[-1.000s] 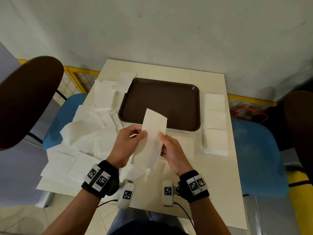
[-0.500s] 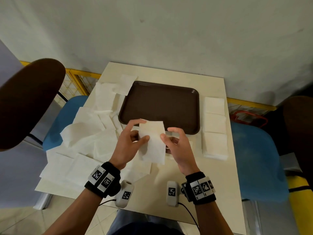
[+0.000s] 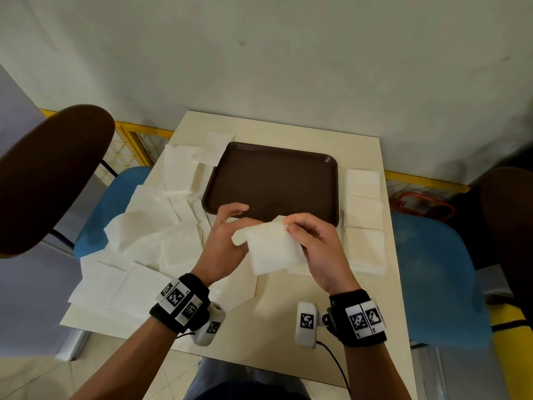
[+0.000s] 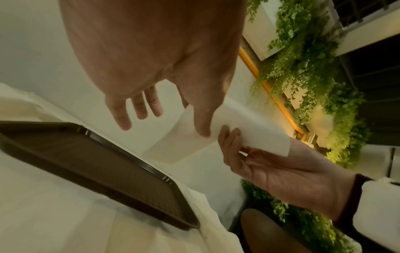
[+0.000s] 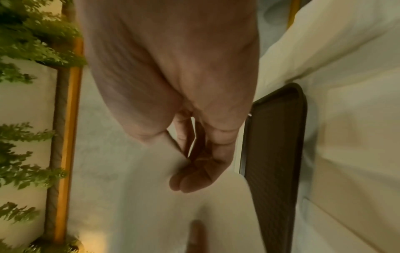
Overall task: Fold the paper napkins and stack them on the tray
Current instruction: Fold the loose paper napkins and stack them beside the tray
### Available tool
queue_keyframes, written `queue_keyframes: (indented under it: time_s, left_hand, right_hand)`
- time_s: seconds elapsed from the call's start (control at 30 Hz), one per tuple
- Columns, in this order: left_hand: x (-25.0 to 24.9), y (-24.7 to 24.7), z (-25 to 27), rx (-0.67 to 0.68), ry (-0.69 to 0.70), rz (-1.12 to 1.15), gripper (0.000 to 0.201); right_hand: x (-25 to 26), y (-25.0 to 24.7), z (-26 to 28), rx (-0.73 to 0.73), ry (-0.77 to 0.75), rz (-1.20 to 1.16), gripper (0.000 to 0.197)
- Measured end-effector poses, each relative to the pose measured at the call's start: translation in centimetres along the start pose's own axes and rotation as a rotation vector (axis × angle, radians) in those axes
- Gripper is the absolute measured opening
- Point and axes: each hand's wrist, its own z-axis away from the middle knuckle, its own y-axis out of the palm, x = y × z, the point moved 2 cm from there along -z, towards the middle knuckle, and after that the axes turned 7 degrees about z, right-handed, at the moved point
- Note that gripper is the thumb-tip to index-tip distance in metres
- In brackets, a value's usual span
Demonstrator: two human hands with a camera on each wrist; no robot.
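Napkin in hand (image 3: 272, 248): white, folded to a rough square, held in the air just short of the tray's near edge, above the table.
Right hand (image 3: 320, 249): fingertips and thumb pinch the napkin's top right corner; other fingers curled.
Left hand (image 3: 223, 243): thumb lies against the napkin's left edge; fingers spread and fairly straight, reaching over the tray's near rim. From the left wrist view it looks more a steadying touch than a grip.
Tray (image 3: 328, 174): dark brown, at the table's centre, nothing on it yet.
Folded piles (image 3: 364, 223): three white stacks in a row just right of the tray, on the table.
Loose napkins (image 3: 150, 220): unfolded sheets heaped left of the tray, overlapping; one corner laps the tray's far left rim.
Table (image 3: 288, 128): cream top; blue chair seats either side.
Risk, fold: held by one corner, the layers may fan open or the crease skew if the left hand lets go early.
Risk, placing: thin paper could land crooked, and later stacks would lean.
Risk, heap: a sleeve or wrist brushing left of the tray could sweep sheets off the table edge.
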Motion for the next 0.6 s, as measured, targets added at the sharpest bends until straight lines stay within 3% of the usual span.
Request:
queue_keyframes:
  time_s: [0.2, 0.37, 0.6]
  left_hand:
    - [-2.1, 0.3, -0.5, 0.035, -0.278, 0.37, 0.005]
    - [-3.3, 1.0, 0.0, 0.072, -0.434, 0.619, 0.023]
    - [-4.2, 1.1, -0.1, 0.05, -0.608, 0.823, 0.032]
  right_hand:
    - [1.7, -0.8, 0.5, 0.118, -0.028, 0.079, 0.025]
    - [1.3, -0.9, -0.1, -0.084, -0.163, 0.319, 0.013]
    - [0.8, -0.6, 0.4, -0.127, -0.172, 0.32, 0.013]
